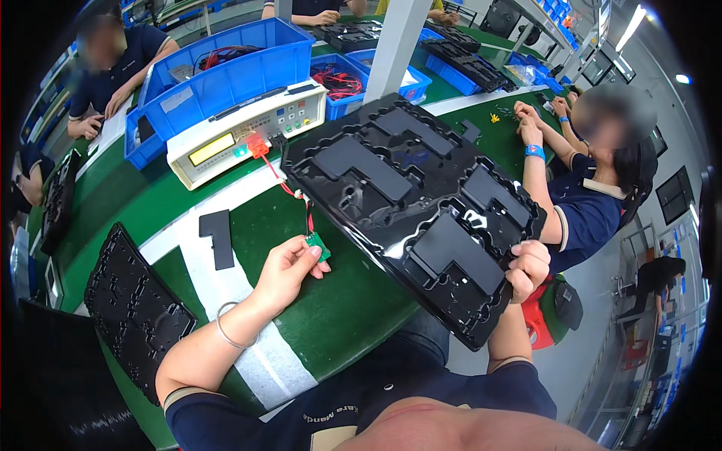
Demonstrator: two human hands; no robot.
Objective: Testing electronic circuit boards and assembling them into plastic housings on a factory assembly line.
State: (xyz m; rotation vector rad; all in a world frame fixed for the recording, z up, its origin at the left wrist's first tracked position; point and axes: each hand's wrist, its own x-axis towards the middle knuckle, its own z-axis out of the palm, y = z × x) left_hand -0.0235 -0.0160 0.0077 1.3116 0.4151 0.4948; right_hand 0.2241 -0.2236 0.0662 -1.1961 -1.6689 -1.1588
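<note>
My left hand (289,274) pinches a small green circuit board (317,246) between thumb and fingers. Red and black wires (289,189) run from that board to a white bench tester (244,135) with a lit yellow display. In my right hand (529,269) is the near right edge of a black plastic tray (368,214), held tilted above the table. Several flat black L-shaped parts (361,167) sit in the tray's moulded pockets. One more black L-shaped part (216,239) lies on the white strip, left of my left hand.
A second black tray (135,301) lies at the left. Behind the tester stands a blue bin (226,75) holding cables; another blue bin (338,79) holds red and black leads. A grey post (391,52) rises beyond the tray. Co-workers sit at right (594,203) and far left (120,68).
</note>
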